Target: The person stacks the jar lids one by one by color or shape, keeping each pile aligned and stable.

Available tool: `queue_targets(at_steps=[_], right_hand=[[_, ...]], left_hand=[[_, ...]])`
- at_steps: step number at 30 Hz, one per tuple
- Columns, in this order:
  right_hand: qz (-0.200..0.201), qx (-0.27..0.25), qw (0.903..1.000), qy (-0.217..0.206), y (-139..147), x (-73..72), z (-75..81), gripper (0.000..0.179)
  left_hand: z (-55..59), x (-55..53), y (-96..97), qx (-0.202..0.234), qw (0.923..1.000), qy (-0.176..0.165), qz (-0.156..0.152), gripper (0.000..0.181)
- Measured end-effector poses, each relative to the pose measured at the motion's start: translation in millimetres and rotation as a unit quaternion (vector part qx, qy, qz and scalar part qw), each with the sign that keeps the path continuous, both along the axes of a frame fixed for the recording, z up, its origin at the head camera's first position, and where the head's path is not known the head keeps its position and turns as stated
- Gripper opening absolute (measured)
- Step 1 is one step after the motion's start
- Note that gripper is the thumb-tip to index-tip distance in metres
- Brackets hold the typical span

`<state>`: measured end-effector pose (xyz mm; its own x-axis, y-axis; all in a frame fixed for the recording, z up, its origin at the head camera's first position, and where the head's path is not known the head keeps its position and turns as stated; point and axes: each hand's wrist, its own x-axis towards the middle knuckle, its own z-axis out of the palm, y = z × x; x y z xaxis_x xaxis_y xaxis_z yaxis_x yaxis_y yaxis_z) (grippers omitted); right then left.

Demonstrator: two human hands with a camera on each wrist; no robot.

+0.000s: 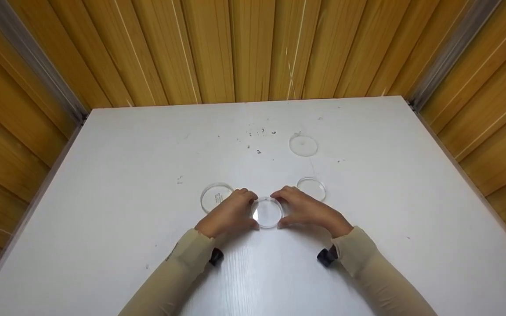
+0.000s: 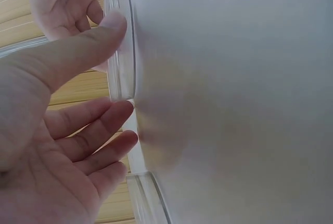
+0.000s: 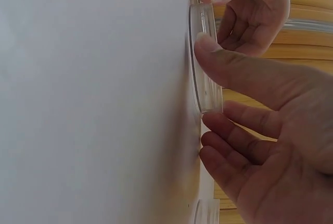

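Observation:
A clear round petri dish point(image 1: 267, 213) lies flat on the white table, between my two hands. On its left side my left hand point(image 1: 233, 212) grips the rim, thumb toward me and fingers on the far side. My right hand point(image 1: 308, 210) holds the opposite edge in the same way. Seen edge-on in the left wrist view, the dish point(image 2: 122, 75) stands low on the tabletop with the thumb against its side. The right wrist view shows the same dish point(image 3: 209, 95) with both thumbs at its near side.
Beside my left hand sits another clear dish point(image 1: 213, 196) with printed text, partly hidden by that hand. A clear round piece point(image 1: 312, 188) lies beyond my right hand, and another point(image 1: 303, 146) farther back. Small dark specks point(image 1: 258, 152) dot the white table point(image 1: 125, 175); yellow corrugated walls point(image 1: 253, 48) surround it.

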<state>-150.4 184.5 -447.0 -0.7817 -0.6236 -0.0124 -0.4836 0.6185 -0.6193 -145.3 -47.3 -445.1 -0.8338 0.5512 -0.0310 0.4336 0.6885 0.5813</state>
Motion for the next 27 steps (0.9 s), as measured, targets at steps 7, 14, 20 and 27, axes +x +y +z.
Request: queue_targets(at_steps=[7, 14, 20, 27], right_hand=[[0.002, 0.004, 1.0000, -0.005, 0.8, 2.8, 1.5, 0.069], [-0.002, 0.019, 0.9996, -0.019, 2.3, 4.1, 5.2, 0.073], [0.013, -0.004, 0.9997, -0.022, 9.8, 4.3, 7.9, 0.073], [-0.016, -0.053, 0.9981, -0.027, 28.0, 1.7, 17.0, 0.069]], left_hand=[[2.1, 3.4, -0.9, -0.012, 0.9999, -0.002, -0.007, 0.068], [4.7, 3.3, -2.0, -0.038, 0.9990, 0.000, -0.022, 0.077], [12.9, -1.3, -0.8, -0.011, 0.9994, -0.022, -0.023, 0.075], [19.7, -12.0, 12.1, 0.047, 0.9984, -0.027, -0.019, 0.073]])
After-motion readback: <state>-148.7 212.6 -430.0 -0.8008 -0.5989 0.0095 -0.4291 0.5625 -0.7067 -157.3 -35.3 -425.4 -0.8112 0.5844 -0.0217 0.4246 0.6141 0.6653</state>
